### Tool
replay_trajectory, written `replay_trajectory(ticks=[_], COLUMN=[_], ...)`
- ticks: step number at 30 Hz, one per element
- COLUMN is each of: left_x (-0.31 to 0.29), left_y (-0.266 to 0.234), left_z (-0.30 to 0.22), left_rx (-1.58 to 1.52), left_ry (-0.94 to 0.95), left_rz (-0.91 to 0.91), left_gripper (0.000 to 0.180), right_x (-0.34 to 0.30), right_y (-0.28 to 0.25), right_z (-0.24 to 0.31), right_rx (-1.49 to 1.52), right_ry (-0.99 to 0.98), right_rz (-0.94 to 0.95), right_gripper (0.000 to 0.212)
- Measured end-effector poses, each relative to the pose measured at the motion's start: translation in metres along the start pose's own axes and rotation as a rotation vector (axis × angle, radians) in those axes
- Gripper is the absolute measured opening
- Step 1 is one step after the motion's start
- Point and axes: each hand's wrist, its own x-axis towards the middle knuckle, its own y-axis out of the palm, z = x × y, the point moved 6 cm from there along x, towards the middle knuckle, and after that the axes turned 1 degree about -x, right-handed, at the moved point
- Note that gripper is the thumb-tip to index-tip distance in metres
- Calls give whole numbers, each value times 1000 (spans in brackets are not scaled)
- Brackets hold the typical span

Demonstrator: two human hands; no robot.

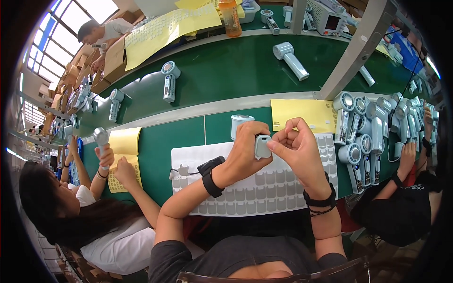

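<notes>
My left hand (pixel 243 153) is wrapped round the handle of a pale blue handheld fan (pixel 242 120). The fan's round head sticks out beyond my knuckles, and the rounded end of its handle faces me. At that end, my right hand (pixel 300 150) has its thumb against the edge, with the fingers curled in a pinch. Anything between those fingertips is too small to make out. Beneath both hands lies a white sheet (pixel 236 211) bearing rows of grey, rounded stickers, some spots bare.
Many similar fans (pixel 350 153) crowd the bench at right. A yellow sheet (pixel 302 111) lies beyond my hands. Fans (pixel 170 82) ride on the green belt (pixel 222 70) behind a metal rail and post (pixel 356 52). Co-workers sit close on both sides; the left one holds a fan (pixel 101 137).
</notes>
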Motion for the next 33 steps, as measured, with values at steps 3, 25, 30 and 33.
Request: replay_trajectory(ticks=[3, 25, 30, 33], left_x=[0, 7, 39, 73], left_y=[0, -7, -14, -19], left_z=[1, -9, 14, 74], left_rx=[4, -84, 234, 637], left_ry=[5, 112, 229, 280], left_rz=[-8, 129, 243, 393], left_gripper=[62, 46, 37, 28], right_x=[0, 12, 12, -7], right_y=[2, -23, -34, -15], right_z=[1, 2, -38, -44], right_rx=[-27, -345, 42, -246], right_ry=[-48, -121, 57, -22], right_rz=[-18, -34, -86, -66], right_gripper=[37, 32, 30, 26])
